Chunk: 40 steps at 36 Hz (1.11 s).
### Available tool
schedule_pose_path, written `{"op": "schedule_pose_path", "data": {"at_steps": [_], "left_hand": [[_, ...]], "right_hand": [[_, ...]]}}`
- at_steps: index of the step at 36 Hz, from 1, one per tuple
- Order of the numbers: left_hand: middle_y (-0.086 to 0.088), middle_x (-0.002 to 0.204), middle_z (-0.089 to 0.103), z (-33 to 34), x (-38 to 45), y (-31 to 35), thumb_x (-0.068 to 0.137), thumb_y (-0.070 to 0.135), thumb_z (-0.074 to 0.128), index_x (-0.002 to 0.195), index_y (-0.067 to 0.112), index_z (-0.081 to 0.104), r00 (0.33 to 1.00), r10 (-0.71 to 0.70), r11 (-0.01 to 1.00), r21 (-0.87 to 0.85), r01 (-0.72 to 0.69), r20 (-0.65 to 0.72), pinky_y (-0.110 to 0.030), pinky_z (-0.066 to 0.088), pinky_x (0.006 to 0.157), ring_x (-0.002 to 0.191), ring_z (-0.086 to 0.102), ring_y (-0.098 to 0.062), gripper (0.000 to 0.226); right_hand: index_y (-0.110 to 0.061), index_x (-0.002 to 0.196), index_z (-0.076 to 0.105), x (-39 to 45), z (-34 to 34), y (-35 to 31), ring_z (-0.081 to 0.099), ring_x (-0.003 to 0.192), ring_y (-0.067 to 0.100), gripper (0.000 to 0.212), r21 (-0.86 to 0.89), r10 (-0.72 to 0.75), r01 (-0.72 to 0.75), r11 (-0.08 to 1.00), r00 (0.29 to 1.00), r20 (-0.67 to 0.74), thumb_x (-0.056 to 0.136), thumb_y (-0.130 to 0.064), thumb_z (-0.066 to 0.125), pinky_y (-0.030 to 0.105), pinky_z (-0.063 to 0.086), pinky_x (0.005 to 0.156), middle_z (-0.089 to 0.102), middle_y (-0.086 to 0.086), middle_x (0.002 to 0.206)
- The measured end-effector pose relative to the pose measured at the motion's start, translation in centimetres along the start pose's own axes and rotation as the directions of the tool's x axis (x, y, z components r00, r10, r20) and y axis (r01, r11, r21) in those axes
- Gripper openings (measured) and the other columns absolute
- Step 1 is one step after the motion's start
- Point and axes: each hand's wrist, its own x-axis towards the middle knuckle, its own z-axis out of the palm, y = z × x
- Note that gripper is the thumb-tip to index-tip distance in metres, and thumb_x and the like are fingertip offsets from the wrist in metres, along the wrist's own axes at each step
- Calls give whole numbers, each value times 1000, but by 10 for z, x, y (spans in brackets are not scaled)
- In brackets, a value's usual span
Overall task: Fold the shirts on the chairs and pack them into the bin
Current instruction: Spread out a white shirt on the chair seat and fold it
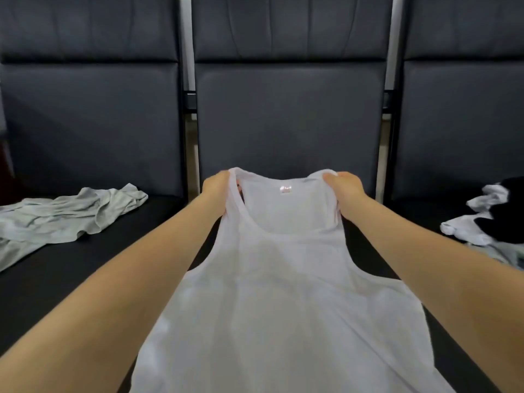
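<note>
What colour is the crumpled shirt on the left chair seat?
Light grey shirt, plain with no pattern, seen in the head view.

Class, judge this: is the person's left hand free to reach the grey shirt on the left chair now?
Probably not yet: the left hand grips a strap of the white tank top. Nothing blocks the grey shirt.

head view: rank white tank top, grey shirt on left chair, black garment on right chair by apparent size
1. white tank top, largest, though nearest the camera, so its lead is inflated.
2. grey shirt, partly cut off at the left edge.
3. black garment, smallest visible, but cropped by the right edge, so true size unsure.
</note>
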Motion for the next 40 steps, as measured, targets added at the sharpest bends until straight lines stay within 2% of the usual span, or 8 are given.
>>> {"op": "schedule_pose_path", "data": {"at_steps": [5,11,16,21,27,31,34,40], "left_hand": [[1,80,59,4,-29,29,93,26,57,80,18,59,990,138,990,-8,-138,-5,-31,47,73,76,57,-20,16],[-3,98,63,-10,-84,44,94,33,58,93,21,60,974,200,972,-146,-184,104,-41,51,94,97,62,-25,11],[1,68,64,-48,-145,25,98,26,50,78,15,58,923,210,976,-127,-178,321,-25,52,63,64,62,-12,24],[-14,72,67,-100,-178,-14,95,47,50,80,8,60,829,-267,761,636,-132,491,-30,53,62,62,65,-25,43],[3,121,56,-118,-149,-34,88,41,65,117,23,60,921,129,345,855,-389,367,-29,48,91,109,57,-15,35],[-1,114,54,-114,-133,-44,83,46,68,115,21,57,937,-11,54,936,-349,350,-30,50,87,102,57,-17,42],[2,85,57,-111,-121,-53,90,31,62,79,18,53,922,46,95,917,-387,384,-28,44,69,77,54,-15,19],[-3,73,56,-102,-92,-40,100,21,47,84,13,47,942,210,262,913,-313,263,-28,37,55,64,55,-18,17]], "right_hand": [[-15,105,62,-23,-6,-32,62,100,25,16,211,44,-48,976,999,20,89,-18,64,40,52,94,64,5,104],[-27,83,58,-77,-31,-58,59,88,17,11,211,-19,12,977,999,32,92,-22,62,31,50,83,60,-6,87],[-12,108,67,-129,-64,-41,64,99,23,18,282,-85,6,960,960,268,94,-21,60,35,52,87,68,6,106],[-11,78,70,-174,-97,-5,67,71,16,45,-403,237,105,909,665,708,96,-47,51,30,49,68,71,6,79],[-18,117,62,-159,-91,27,59,99,15,36,-645,-28,355,676,888,459,90,-42,63,23,45,77,61,-2,110],[-15,110,63,-148,-83,37,57,88,15,37,-784,91,408,468,860,502,84,-41,69,24,43,69,58,-1,98],[-7,91,67,-140,-77,41,57,72,18,21,-779,41,397,485,880,473,90,-26,60,27,45,65,60,2,78],[-3,93,64,-94,-72,36,64,81,30,17,-733,-14,199,650,968,251,94,-15,52,39,52,77,68,17,92]]}}
